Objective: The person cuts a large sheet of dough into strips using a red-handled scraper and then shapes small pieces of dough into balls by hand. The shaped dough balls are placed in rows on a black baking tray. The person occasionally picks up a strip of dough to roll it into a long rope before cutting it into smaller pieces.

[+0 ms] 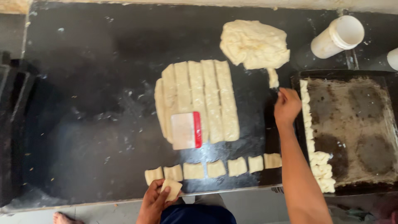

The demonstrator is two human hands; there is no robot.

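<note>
Portioning cut dough, by the look of it. Left hand (155,201) gripping one dough square (172,188) just below a row of squares (215,168) on the dark worktop (91,103). Right hand (287,105) closed, pinching a dough strip (273,77) beside the baking tray (352,124). Between both hands, scored dough sheet (199,99) under a scraper (186,130). Next move likely calls for gentle placing on the tray.

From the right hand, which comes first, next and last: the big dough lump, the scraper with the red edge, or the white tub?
From the right hand:
1. Big dough lump, just above it, toward the far edge.
2. White tub, up and to the right, lying on its side.
3. Scraper, off to the left, on the cut dough strips.
</note>
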